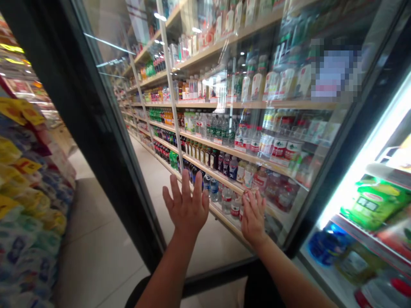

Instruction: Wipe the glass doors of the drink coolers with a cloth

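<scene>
A glass fridge door point(224, 128) with a black frame stands swung open in front of me. My left hand point(187, 204) is raised with fingers spread, palm toward the glass. My right hand point(253, 216) lies flat against the lower part of the glass, fingers stretched out. Neither hand holds anything. Through and in the glass I see long shelves of bottled drinks point(224, 141).
The lit fridge interior point(369, 222) is at the right, with green and blue packaged items on its shelves. A rack of colourful packets point(28, 205) stands at the left. A tiled aisle floor point(102, 239) runs between them.
</scene>
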`<state>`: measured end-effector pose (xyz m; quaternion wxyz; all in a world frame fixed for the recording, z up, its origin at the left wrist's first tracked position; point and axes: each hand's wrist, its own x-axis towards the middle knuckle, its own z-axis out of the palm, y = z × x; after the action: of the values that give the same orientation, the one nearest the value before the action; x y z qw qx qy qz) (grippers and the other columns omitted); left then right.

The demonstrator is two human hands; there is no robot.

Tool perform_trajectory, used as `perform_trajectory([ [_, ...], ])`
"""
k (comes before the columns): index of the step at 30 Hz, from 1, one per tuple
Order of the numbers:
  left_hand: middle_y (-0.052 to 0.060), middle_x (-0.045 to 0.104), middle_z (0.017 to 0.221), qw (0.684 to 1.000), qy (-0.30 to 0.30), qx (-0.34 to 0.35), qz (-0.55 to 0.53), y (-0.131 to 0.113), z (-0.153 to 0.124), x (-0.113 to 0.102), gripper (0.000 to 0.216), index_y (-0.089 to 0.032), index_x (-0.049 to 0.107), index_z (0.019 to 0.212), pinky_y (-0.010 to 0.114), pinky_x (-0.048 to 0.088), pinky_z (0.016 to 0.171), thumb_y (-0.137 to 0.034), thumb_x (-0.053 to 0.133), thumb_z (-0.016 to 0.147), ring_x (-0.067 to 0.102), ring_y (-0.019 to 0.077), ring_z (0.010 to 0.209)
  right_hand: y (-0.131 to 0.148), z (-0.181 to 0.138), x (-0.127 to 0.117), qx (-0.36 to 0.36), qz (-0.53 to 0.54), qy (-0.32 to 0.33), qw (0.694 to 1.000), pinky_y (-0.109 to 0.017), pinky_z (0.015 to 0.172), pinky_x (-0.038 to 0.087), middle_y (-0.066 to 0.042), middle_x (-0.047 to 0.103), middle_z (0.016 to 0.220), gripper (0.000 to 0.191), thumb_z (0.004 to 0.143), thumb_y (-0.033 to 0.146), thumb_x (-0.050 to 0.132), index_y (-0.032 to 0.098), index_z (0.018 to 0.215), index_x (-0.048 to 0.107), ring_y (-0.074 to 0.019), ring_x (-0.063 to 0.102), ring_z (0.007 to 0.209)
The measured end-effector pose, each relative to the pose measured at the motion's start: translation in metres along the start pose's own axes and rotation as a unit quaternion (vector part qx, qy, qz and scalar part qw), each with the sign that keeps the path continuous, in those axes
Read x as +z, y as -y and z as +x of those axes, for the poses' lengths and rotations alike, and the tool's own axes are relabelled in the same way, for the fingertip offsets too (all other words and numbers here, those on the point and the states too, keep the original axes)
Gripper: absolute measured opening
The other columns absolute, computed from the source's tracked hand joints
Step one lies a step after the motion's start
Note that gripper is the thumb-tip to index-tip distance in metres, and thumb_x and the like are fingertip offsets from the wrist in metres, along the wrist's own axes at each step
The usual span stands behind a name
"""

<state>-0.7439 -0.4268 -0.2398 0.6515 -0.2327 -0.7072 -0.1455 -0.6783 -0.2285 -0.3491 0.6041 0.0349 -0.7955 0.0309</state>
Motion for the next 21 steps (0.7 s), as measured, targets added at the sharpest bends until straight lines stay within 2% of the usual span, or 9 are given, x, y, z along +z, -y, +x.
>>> perform_trajectory([
  [5, 0.011, 0.028, 0.161, 1.000, 0.003, -0.010, -0.018, 0.000, 0.000, 0.001, 0.070, -0.026, 0.031, 0.154, 0.052, 0.014, 0.123, -0.030, 0.060, 0.091, 0.015, 0.0306, 0.153, -0.016, -0.032, 0.000, 0.018, -0.003, 0.014, 1.000, -0.062, 0.120, 0.027, -0.015, 0.036, 0.159, 0.073, 0.091, 0.005, 0.043, 0.022, 0.158, 0.022, -0.0314, 0.020, 0.152],
  [10, 0.012, 0.025, 0.162, 1.000, -0.006, 0.001, -0.001, 0.000, 0.001, 0.001, 0.073, -0.022, 0.029, 0.155, 0.051, 0.012, 0.124, -0.028, 0.061, 0.089, 0.013, 0.0311, 0.153, -0.037, -0.024, -0.006, 0.099, -0.004, -0.022, 0.995, -0.070, 0.116, 0.024, -0.018, 0.030, 0.161, 0.067, 0.097, 0.010, 0.039, 0.024, 0.159, 0.018, -0.0325, 0.018, 0.153],
  [14, 0.011, 0.024, 0.162, 1.000, -0.006, 0.001, 0.003, -0.001, 0.001, 0.001, 0.073, -0.023, 0.029, 0.155, 0.050, 0.012, 0.124, -0.028, 0.061, 0.089, 0.013, 0.0310, 0.153, -0.050, -0.038, -0.008, 0.164, 0.009, -0.022, 0.986, -0.071, 0.114, 0.024, -0.019, 0.024, 0.163, 0.061, 0.101, 0.018, 0.035, 0.023, 0.159, 0.019, -0.0333, 0.017, 0.153],
  [17, 0.012, 0.023, 0.163, 1.000, -0.003, 0.011, 0.019, -0.001, 0.001, 0.001, 0.074, -0.020, 0.030, 0.155, 0.051, 0.013, 0.124, -0.028, 0.062, 0.088, 0.014, 0.0321, 0.153, -0.064, -0.051, -0.011, 0.244, 0.012, -0.028, 0.969, -0.068, 0.117, 0.022, -0.020, 0.022, 0.163, 0.058, 0.102, 0.027, 0.034, 0.018, 0.158, 0.021, -0.0335, 0.016, 0.153],
  [21, 0.012, 0.022, 0.163, 1.000, -0.003, 0.010, 0.028, 0.000, 0.001, 0.002, 0.075, -0.018, 0.030, 0.154, 0.051, 0.013, 0.124, -0.028, 0.063, 0.087, 0.015, 0.0334, 0.152, -0.092, -0.039, -0.021, 0.363, 0.021, -0.090, 0.927, -0.060, 0.123, 0.018, -0.020, 0.022, 0.163, 0.061, 0.103, 0.038, 0.030, 0.011, 0.157, 0.025, -0.0310, 0.016, 0.154],
])
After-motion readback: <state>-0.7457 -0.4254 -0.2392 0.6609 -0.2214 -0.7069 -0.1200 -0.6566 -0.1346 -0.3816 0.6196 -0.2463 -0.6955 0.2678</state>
